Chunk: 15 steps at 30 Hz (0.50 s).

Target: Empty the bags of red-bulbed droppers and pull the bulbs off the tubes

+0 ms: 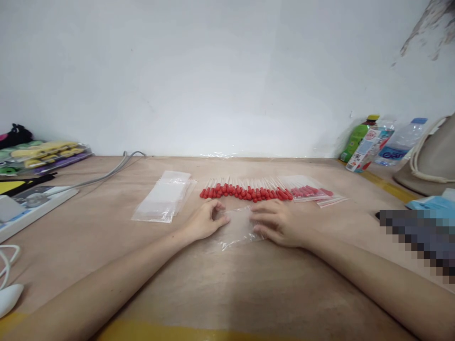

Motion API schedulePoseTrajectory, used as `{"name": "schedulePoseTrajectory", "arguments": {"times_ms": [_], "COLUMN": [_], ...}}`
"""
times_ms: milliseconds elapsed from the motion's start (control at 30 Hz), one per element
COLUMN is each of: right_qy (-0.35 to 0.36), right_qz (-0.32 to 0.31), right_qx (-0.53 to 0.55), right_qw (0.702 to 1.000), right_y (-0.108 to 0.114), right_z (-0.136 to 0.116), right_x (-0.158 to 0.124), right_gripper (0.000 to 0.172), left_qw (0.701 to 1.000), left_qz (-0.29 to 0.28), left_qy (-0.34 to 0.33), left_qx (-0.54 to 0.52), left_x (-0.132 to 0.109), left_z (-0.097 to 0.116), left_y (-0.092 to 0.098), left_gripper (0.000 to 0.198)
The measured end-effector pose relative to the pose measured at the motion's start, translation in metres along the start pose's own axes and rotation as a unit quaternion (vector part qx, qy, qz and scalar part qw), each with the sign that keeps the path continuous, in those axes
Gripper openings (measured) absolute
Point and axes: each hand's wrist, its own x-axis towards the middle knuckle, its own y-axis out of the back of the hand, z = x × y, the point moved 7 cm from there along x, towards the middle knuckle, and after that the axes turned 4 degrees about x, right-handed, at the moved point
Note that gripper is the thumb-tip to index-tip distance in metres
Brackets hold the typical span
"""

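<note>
A clear plastic bag [237, 229] lies on the table between my two hands. Beside its left part is my left hand [206, 220], with the thumb and curved forefinger apart and the thumb at the bag's edge. My right hand [279, 222] rests at the right part of the bag, fingers stretched and spread, slightly blurred. Just beyond the hands lies a row of thin white sticks with red tips [249, 191]. At the row's right end, clear bags with red-tipped sticks inside [309, 190] overlap. A stack of clear bags [163, 196] lies to the left.
A white power strip [53, 195] with a grey cable [103, 176] stands at the left, near colourful packs [53, 156]. Far right are a green bottle [355, 142], a clear bottle [401, 144], a beige hat [432, 161] and a pixelated dark object [419, 239].
</note>
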Motion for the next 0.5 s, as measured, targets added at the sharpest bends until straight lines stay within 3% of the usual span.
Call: {"name": "schedulePoseTrajectory", "arguments": {"times_ms": [100, 167, 267, 333, 400, 500], "right_qy": [-0.134, -0.253, -0.423, -0.492, -0.535, -0.581], "right_qz": [0.104, 0.145, 0.092, 0.059, 0.033, -0.007], "right_qx": [-0.104, -0.184, -0.267, -0.295, -0.291, -0.257], "right_qw": [0.980, 0.939, 0.861, 0.817, 0.792, 0.772], "right_y": [0.034, 0.058, 0.081, 0.092, 0.098, 0.098], "right_z": [0.043, 0.079, 0.131, 0.155, 0.171, 0.186], "right_x": [-0.002, -0.012, -0.039, -0.057, -0.071, -0.083], "right_gripper": [0.022, 0.023, 0.035, 0.047, 0.054, 0.055], "left_qw": [0.999, 0.998, 0.996, 0.996, 0.996, 0.992], "left_qz": [-0.035, -0.059, -0.083, -0.081, -0.048, 0.082], "left_qy": [0.018, 0.014, -0.001, -0.004, 0.003, 0.052], "left_qx": [0.000, -0.011, -0.027, -0.045, -0.072, -0.084], "left_x": [0.000, 0.000, 0.001, 0.004, 0.009, 0.014], "left_z": [-0.006, -0.003, 0.006, 0.009, 0.007, -0.016], "left_y": [-0.004, -0.004, 0.001, 0.011, 0.030, 0.075], "left_gripper": [0.031, 0.027, 0.023, 0.022, 0.021, 0.024]}}
